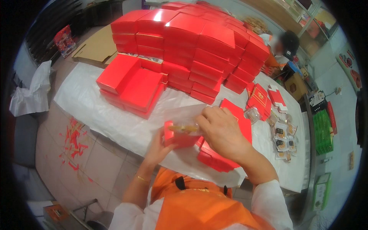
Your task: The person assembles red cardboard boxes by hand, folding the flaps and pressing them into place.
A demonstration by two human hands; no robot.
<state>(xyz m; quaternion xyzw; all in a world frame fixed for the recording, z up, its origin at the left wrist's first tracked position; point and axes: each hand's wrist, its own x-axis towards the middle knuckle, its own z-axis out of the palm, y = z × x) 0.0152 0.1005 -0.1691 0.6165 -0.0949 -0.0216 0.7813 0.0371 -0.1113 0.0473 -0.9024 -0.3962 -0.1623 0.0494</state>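
Note:
Near the table's front edge, my left hand (159,147) is closed around the side of a small red box (182,141), held tilted. Above its top, my right hand (222,128) pinches a clear plastic packet (184,124) with something yellowish in it. How far the packet reaches into the box I cannot tell. Beneath my right wrist lie several flat red cartons (216,159), and more red card (239,119) extends beyond the hand. Clear round packets (252,114) sit just to the right.
Red boxes (180,36) are stacked high at the back of the white-covered table (82,86), with a lower pile (132,84) at left. Wrapped pastries (281,134) lie at right. Across the table is a person in a dark cap (289,44). Red scraps (74,140) litter the floor.

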